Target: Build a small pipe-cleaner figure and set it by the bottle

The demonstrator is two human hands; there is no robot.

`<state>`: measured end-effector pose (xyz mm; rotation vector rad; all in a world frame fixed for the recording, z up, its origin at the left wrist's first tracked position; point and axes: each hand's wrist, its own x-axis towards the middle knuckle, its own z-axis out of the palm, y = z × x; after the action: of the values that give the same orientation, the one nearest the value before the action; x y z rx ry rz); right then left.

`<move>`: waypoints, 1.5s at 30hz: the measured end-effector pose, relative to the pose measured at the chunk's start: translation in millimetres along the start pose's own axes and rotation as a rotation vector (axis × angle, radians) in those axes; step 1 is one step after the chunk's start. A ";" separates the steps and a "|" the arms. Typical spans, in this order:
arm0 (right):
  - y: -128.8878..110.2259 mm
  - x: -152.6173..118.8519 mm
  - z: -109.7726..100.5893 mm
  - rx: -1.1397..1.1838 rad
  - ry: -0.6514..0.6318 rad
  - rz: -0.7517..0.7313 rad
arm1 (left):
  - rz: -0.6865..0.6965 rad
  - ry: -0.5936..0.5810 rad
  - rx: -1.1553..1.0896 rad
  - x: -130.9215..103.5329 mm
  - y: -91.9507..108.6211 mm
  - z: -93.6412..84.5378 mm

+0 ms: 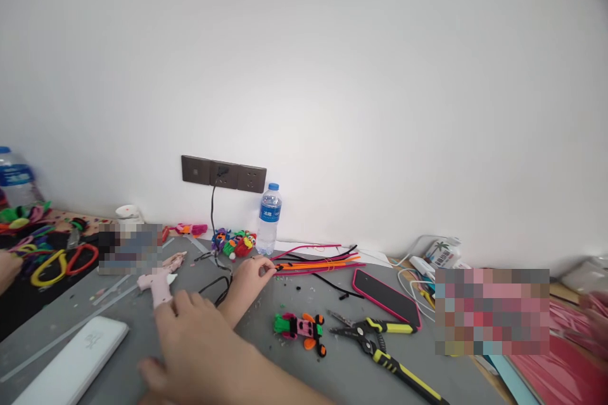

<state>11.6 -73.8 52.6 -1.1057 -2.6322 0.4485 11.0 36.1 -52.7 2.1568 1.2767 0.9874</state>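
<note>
My left hand reaches past my right forearm, its fingertips pinched together beside the ends of orange, pink and black pipe cleaners; a tiny dark thing shows at the fingertips, too small to name. Nearer the camera, my right hand is palm down, thumb apart from the fingers. Its fingertips meet the handle of a pale pink glue gun, whose nozzle side rests on the grey mat. A small pipe-cleaner figure in green, pink, black and orange lies right of my hands.
Yellow-black pliers and a pink-edged phone lie right. A water bottle stands by the wall near colourful figures. A white case lies lower left. Other people's hands show at both edges.
</note>
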 end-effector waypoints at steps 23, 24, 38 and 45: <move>230.2 -109.3 -1.2 0.404 0.267 0.483 | -0.056 -0.137 0.078 -2.2 14.6 -0.1; 230.8 -109.6 -1.3 0.398 0.266 0.486 | -0.056 -0.143 0.076 -2.3 14.8 0.1; 231.1 -109.8 -1.5 0.352 0.241 0.458 | -0.048 -0.189 0.088 -4.7 16.9 2.1; 237.1 -111.8 1.2 0.307 0.245 0.493 | -0.059 -0.196 0.094 -4.9 20.5 0.4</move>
<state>240.7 2.6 -49.4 -1.5796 -1.9862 0.7286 21.4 22.0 -40.8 2.2105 1.3055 0.6857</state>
